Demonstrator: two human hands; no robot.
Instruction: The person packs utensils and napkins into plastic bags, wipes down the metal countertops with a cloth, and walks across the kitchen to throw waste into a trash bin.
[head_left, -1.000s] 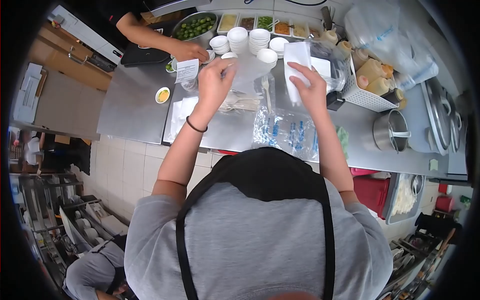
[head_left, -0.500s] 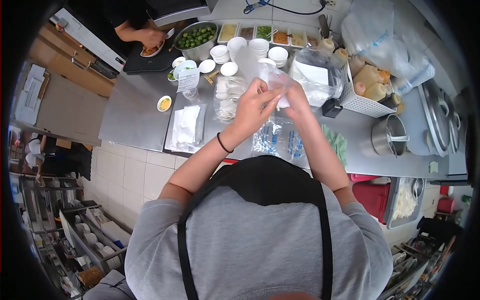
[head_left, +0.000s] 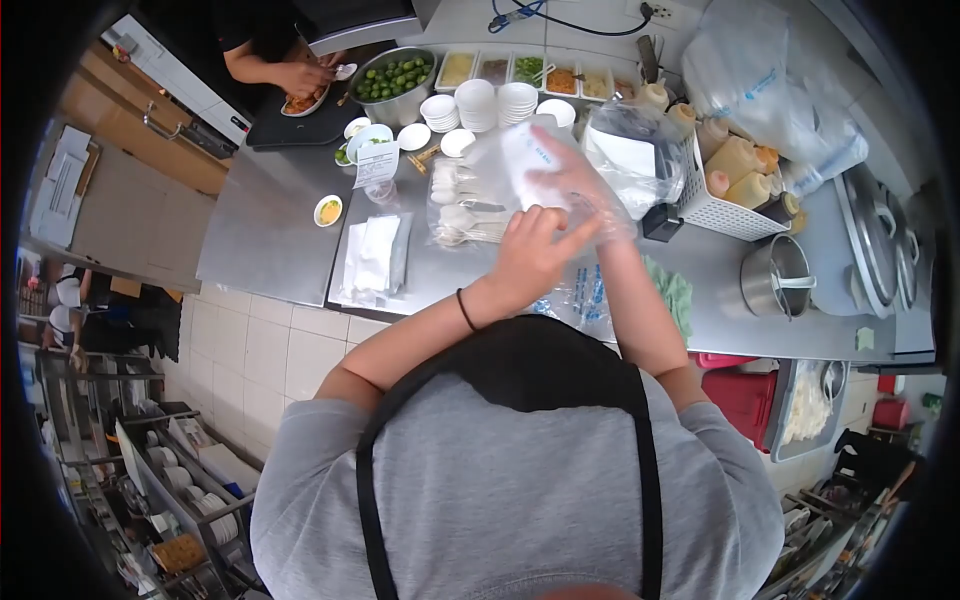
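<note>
At the far left, a co-worker's hand (head_left: 303,76) works over a dish. Nearer, a sauce cup (head_left: 328,209) and wrapped white napkins (head_left: 373,250) sit on the steel counter (head_left: 275,240), left of bundled plastic spoons (head_left: 468,226). The left forearm (head_left: 410,350) slants up to the right; the left hand (head_left: 535,243) has most fingers curled, index stretched toward the right wrist. Whether they pinch the film, I cannot tell. Beyond it is a clear plastic bag (head_left: 490,155) with folded white paper (head_left: 518,165) inside, seemingly being tucked in. The right hand (head_left: 580,190) reaches into the bag, thumb and fingers apart at the paper; their grip is unclear through the film. Drawing that hand out would probably call for steadying the bag's mouth.
</note>
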